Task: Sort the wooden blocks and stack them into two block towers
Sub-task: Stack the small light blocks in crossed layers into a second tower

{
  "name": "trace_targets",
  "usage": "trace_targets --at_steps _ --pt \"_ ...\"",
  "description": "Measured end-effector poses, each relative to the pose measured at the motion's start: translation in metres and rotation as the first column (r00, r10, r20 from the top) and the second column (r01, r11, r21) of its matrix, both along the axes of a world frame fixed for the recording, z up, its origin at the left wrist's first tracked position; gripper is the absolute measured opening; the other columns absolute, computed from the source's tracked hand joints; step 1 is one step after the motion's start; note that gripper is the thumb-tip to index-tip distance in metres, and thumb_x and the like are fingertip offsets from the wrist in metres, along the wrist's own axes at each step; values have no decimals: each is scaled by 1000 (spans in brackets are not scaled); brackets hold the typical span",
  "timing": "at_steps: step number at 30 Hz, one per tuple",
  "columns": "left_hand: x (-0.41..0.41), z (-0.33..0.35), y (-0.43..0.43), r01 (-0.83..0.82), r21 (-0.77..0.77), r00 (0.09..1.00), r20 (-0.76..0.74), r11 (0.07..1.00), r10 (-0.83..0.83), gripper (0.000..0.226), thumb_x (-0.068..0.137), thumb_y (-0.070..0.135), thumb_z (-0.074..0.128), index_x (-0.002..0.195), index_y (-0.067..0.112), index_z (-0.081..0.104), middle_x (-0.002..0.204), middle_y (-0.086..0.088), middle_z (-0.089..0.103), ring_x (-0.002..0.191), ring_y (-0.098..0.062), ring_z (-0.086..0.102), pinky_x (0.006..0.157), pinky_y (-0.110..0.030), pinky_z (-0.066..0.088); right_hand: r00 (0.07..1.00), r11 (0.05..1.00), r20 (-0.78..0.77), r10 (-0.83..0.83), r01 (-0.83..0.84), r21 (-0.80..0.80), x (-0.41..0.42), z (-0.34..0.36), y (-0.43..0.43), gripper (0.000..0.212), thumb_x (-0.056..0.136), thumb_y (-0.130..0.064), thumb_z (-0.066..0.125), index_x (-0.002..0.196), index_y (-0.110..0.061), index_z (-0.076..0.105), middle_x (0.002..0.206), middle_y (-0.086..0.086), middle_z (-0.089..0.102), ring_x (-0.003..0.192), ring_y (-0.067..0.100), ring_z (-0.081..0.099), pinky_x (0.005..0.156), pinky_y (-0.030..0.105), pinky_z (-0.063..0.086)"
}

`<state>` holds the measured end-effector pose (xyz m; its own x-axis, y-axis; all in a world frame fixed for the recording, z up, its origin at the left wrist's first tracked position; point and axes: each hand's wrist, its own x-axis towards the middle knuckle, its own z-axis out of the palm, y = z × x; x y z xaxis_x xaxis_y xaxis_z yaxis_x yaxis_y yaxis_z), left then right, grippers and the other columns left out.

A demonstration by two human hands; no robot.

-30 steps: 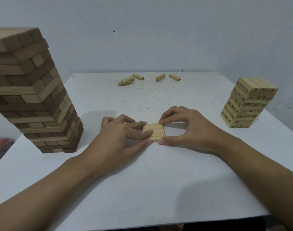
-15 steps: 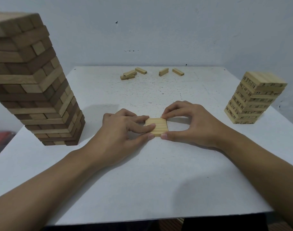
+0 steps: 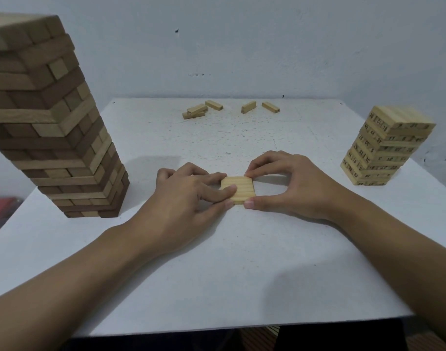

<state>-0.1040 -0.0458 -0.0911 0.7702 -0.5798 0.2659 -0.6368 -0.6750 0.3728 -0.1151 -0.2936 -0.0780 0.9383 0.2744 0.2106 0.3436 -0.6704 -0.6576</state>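
Observation:
A flat square of small pale wooden blocks (image 3: 239,188) lies side by side at the middle of the white table (image 3: 217,262). My left hand (image 3: 184,198) pinches its left side, index finger lying across the top. My right hand (image 3: 290,186) pinches the right side between thumb and fingertips. A tall tower of larger brown blocks (image 3: 52,122) stands at the left. A shorter tower of pale numbered blocks (image 3: 384,148) stands at the right.
Several loose pale blocks (image 3: 203,110) lie near the table's far edge, with two more blocks (image 3: 260,107) to their right. A grey wall rises behind the table. The near table edge runs just below my forearms.
My hands and the block square stay where they were on the table. Only the camera view has shifted slightly.

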Motion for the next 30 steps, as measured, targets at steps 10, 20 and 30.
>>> trace_targets --at_steps 10,20,30 --pt "-4 0 -1 -1 16 999 45 1000 0 49 91 65 31 123 53 67 142 13 61 114 -5 45 93 -38 23 1000 1000 1 5 -5 -15 1 0 0 49 65 -56 88 107 -31 79 113 -23 66 116 1 58 102 32 46" --pt "-1 2 -2 -31 -79 999 -12 996 30 49 86 74 36 117 55 68 136 19 63 115 0 48 103 -48 32 1000 1000 -2 10 -10 -12 2 -1 -1 55 63 -61 84 109 -31 79 114 -23 66 116 2 58 101 32 47" --pt "-1 2 -3 -28 -94 1000 -16 995 27 47 86 72 36 117 55 68 136 18 64 115 1 47 103 -47 32 1000 1000 -1 12 -12 5 3 -2 -2 54 62 -60 85 107 -31 79 112 -24 67 115 1 59 99 28 46"
